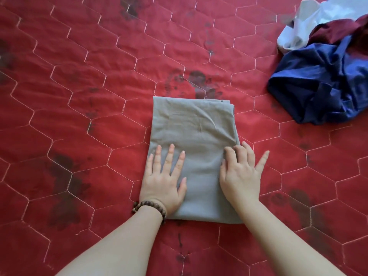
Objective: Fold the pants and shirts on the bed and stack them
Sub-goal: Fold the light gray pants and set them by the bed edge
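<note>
You are looking down at a red quilted bedspread (79, 100) that is filling the whole view, so no wall, floor or window is showing. Pale stitching (137, 62) is running across it in long hexagons. Dark floral prints (201, 84) are showing through the red, near the middle and toward the left and right edges. Even, soft light is falling over the fabric.

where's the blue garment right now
In the head view the blue garment lies crumpled at the right edge of the red quilt, just below the maroon and white clothes.
</note>
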Demonstrator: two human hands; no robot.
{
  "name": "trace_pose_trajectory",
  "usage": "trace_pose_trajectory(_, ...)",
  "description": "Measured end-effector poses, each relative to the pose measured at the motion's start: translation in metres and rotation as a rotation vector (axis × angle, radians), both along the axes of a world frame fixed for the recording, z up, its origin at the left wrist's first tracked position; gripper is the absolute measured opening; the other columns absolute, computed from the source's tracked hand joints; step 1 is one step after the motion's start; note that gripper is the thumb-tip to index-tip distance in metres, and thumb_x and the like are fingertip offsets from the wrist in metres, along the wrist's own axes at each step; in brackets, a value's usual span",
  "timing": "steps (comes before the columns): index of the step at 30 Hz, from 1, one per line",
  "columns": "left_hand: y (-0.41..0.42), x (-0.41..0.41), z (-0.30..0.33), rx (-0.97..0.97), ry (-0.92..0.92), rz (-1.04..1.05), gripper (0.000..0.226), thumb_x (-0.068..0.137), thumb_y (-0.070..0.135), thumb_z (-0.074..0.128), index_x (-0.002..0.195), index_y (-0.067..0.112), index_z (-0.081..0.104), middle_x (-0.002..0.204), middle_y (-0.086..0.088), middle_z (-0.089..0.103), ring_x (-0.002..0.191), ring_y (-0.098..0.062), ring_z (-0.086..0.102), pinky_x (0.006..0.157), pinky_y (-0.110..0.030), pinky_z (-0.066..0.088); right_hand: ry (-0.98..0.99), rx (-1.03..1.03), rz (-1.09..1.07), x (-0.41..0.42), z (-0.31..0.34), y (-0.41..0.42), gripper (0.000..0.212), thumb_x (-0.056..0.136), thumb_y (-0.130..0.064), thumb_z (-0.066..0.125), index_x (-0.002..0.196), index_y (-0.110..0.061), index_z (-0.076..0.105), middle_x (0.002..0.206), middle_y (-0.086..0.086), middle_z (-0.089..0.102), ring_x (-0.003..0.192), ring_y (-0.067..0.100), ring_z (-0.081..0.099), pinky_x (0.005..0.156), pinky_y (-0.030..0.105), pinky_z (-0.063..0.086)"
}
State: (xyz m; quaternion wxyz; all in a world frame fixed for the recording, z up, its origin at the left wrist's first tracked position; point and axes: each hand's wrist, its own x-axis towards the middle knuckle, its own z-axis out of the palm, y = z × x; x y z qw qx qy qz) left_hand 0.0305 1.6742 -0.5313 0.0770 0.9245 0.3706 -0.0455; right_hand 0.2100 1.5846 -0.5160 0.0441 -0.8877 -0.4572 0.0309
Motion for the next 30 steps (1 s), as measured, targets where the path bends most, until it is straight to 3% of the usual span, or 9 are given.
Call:
trace_pose_trajectory(3,0.000,-0.001,-0.005,0.004,-0.005,0.003,0.067,0.087,0.045,0.039,0.149,0.019,0.036,0.157,-0.015,0.025,0.144,-0.043,0.019,0.113,-0.057,0.023,-0.052,0.151,0.307,-0.006,0.008,0.044,0.047,0.085,-0.017,0.044,0.130,-0.011,0.056,0.140,0.010,0.051,0.139,0.030,0.034,0.115,0.062,0.008)
trace_pose_trajectory(8,0.000,0.000,-0.012,0.037,-0.027,0.021,0.064,0.083,0.043,0.045,0.140,0.013,0.049,0.156,-0.014,0.027,0.144,-0.042,0.021,0.114,-0.056,0.024,0.154,-0.029,0.688,-0.022,-0.007,0.110,0.052,0.094,-0.020,0.038,0.147,-0.020,0.039,0.155,-0.002,0.032,0.145,0.023,0.024,0.117,0.057,0.013)
trace_pose_trajectory(11,0.000,-0.001,-0.014,0.046,-0.038,0.033,0.069,0.082,0.043,0.046,0.145,0.015,0.042,0.158,-0.013,0.024,0.145,-0.041,0.019,0.114,-0.056,0.023,0.070,-0.071,0.698,0.004,-0.019,0.121,0.052,0.098,-0.041,0.030,0.149,-0.033,0.032,0.157,-0.008,0.028,0.147,0.018,0.021,0.118,0.056,0.008)
trace_pose_trajectory(14,-0.001,-0.001,-0.016,0.058,-0.048,0.027,0.074,0.082,0.044,0.047,0.150,0.017,0.033,0.159,-0.012,0.021,0.146,-0.040,0.016,0.114,-0.057,0.023,-0.025,-0.146,0.439,0.046,-0.022,0.129,0.057,0.096,-0.059,0.014,0.151,-0.043,0.014,0.160,-0.009,0.016,0.149,0.019,0.008,0.115,0.058,-0.010)
trace_pose_trajectory(18,0.001,0.000,-0.015,0.060,-0.050,0.030,0.075,0.082,0.045,0.047,0.150,0.018,0.032,0.159,-0.012,0.022,0.146,-0.040,0.016,0.114,-0.056,0.023,0.027,-0.245,0.269,0.059,-0.022,0.140,0.057,0.096,-0.057,0.004,0.151,-0.042,0.007,0.162,-0.008,0.007,0.149,0.015,-0.001,0.113,0.061,-0.012)
trace_pose_trajectory(21,0.000,-0.001,-0.014,0.054,-0.038,0.030,0.074,0.082,0.045,0.047,0.150,0.018,0.032,0.159,-0.012,0.022,0.146,-0.040,0.016,0.114,-0.056,0.023,-0.004,-0.186,0.198,0.042,-0.015,0.149,0.054,0.101,-0.043,0.015,0.154,-0.029,0.012,0.162,-0.003,0.005,0.149,0.016,0.000,0.112,0.063,-0.014)
trace_pose_trajectory(23,0.000,-0.001,-0.014,0.035,-0.033,0.025,0.073,0.082,0.045,0.046,0.148,0.017,0.036,0.158,-0.013,0.023,0.145,-0.041,0.016,0.113,-0.057,0.023,0.044,-0.009,0.352,0.015,-0.011,0.150,0.054,0.098,-0.025,0.032,0.152,-0.019,0.026,0.161,0.002,0.014,0.149,0.020,0.011,0.116,0.060,-0.005)
trace_pose_trajectory(25,0.001,0.000,-0.016,0.042,-0.036,0.023,0.070,0.081,0.044,0.046,0.145,0.016,0.043,0.156,-0.015,0.029,0.144,-0.042,0.018,0.113,-0.056,0.023,0.157,0.023,0.627,-0.012,-0.012,0.150,0.052,0.098,-0.027,0.029,0.150,-0.021,0.032,0.159,0.001,0.022,0.148,0.020,0.016,0.119,0.056,0.004)
trace_pose_trajectory(30,0.001,0.000,-0.014,0.054,-0.041,0.029,0.071,0.083,0.044,0.045,0.148,0.018,0.036,0.158,-0.012,0.024,0.145,-0.040,0.019,0.114,-0.056,0.023,0.085,-0.169,0.650,0.003,-0.022,0.180,0.051,0.101,-0.047,0.014,0.151,-0.042,0.007,0.161,-0.013,0.006,0.149,0.015,0.000,0.117,0.053,-0.008)
